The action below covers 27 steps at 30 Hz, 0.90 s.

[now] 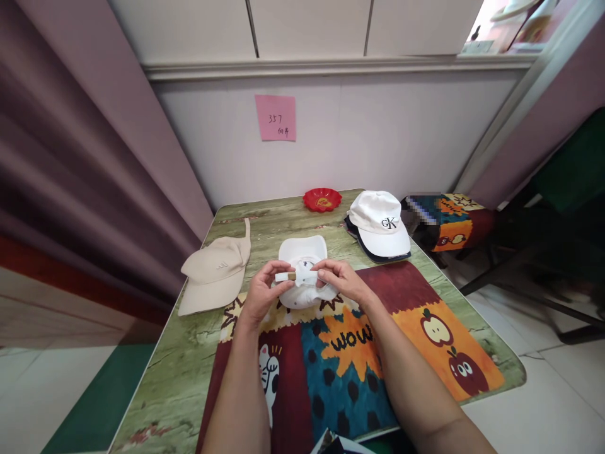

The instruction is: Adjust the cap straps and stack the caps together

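Observation:
A small white cap (307, 297) lies at the middle of the table, over the edge of the colourful mat, its brim pointing away from me and its back strap towards me. My left hand (265, 291) pinches the left end of the white strap, where a small brown patch shows. The right part of the same strap is between the fingers of my right hand (341, 279). A beige cap (215, 271) with its strap sticking up rests on the left. At the back right, a white cap with dark letters (380, 221) sits on top of dark caps (378, 255).
A red scalloped dish (322, 200) stands near the table's back edge. The patterned mat (350, 378) covers the front and right of the green wood-look table (165, 391). A pink note (275, 118) is on the wall behind. Beyond the right edge are a patterned cloth and dark furniture.

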Each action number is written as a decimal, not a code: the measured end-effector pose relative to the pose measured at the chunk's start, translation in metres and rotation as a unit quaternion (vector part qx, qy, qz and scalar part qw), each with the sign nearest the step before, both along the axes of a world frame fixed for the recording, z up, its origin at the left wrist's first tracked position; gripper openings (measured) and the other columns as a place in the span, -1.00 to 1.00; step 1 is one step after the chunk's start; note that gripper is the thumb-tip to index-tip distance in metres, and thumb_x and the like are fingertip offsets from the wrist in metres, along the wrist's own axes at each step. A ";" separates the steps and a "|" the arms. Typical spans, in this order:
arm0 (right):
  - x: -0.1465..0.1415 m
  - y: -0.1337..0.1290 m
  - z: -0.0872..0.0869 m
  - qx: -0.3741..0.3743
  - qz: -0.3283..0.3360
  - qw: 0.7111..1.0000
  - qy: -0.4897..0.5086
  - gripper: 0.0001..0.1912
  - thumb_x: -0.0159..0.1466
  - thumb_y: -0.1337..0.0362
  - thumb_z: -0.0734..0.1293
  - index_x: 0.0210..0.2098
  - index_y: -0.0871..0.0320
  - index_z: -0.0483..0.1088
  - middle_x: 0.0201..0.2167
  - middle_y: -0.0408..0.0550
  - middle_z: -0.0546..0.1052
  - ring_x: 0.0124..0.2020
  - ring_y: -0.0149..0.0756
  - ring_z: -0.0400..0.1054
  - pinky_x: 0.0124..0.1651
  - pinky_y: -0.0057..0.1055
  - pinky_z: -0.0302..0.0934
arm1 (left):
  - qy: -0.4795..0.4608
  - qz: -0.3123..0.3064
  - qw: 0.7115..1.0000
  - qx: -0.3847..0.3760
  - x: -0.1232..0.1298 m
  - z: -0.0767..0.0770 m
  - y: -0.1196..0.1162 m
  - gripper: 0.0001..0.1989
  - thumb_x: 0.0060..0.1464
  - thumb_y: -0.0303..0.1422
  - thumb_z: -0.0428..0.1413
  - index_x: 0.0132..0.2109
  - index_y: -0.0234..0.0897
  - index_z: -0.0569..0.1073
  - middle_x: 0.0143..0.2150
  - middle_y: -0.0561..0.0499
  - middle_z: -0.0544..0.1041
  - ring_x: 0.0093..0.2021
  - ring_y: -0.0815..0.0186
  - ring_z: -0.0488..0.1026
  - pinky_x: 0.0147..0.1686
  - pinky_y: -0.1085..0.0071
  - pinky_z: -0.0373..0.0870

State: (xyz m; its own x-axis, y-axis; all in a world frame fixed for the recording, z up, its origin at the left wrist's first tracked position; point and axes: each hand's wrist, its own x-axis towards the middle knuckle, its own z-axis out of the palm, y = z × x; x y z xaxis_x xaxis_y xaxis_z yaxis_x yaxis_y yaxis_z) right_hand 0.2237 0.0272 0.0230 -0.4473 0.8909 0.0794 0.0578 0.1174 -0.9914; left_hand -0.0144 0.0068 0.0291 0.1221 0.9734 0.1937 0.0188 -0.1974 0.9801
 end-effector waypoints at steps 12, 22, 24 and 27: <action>-0.017 -0.003 0.000 0.034 -0.009 0.999 0.000 -0.75 0.26 0.10 0.36 -0.28 0.18 0.49 -0.47 -0.16 0.47 -0.44 -0.39 0.29 -0.34 -0.47 0.14 | 0.013 0.001 1.000 0.026 0.009 -0.008 0.002 -0.75 -0.03 -0.32 0.34 -0.15 -0.23 0.58 -0.14 -0.05 0.58 -0.10 0.22 0.49 -0.09 0.38 0.38; -0.021 -0.003 -0.001 0.020 -0.017 0.999 0.020 -0.72 0.26 0.08 0.35 -0.40 0.18 0.44 -0.58 -0.23 0.35 -0.54 -0.45 0.18 -0.42 -0.49 0.05 | 0.033 -0.012 0.999 -0.007 0.021 0.002 -0.003 -0.73 -0.04 -0.28 0.34 -0.18 -0.26 0.57 -0.20 -0.03 0.58 -0.23 0.26 0.48 -0.20 0.40 0.39; -0.022 -0.004 0.000 0.014 -0.015 1.000 0.015 -0.71 0.25 0.07 0.36 -0.39 0.19 0.45 -0.58 -0.23 0.36 -0.54 -0.46 0.18 -0.43 -0.49 0.05 | 0.041 -0.016 0.999 -0.012 0.020 0.001 -0.002 -0.74 -0.04 -0.26 0.33 -0.18 -0.27 0.57 -0.19 -0.03 0.58 -0.23 0.26 0.49 -0.19 0.39 0.39; -0.020 -0.002 -0.001 0.024 -0.020 0.999 0.013 -0.68 0.27 0.03 0.35 -0.32 0.19 0.50 -0.55 -0.21 0.40 -0.52 -0.44 0.23 -0.41 -0.49 0.09 | 0.049 -0.019 0.999 -0.010 0.016 -0.001 0.000 -0.67 -0.04 -0.25 0.34 -0.11 -0.25 0.55 -0.14 -0.05 0.59 -0.18 0.23 0.50 -0.16 0.38 0.39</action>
State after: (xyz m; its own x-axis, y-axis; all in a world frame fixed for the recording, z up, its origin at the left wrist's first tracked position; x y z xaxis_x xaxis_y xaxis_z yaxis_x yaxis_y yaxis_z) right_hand 0.2038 0.0257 0.0219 -0.4093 0.9026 0.1334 0.0371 0.1625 -0.9860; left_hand 0.0018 0.0069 0.0277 0.1763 0.9714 0.1591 0.1079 -0.1797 0.9778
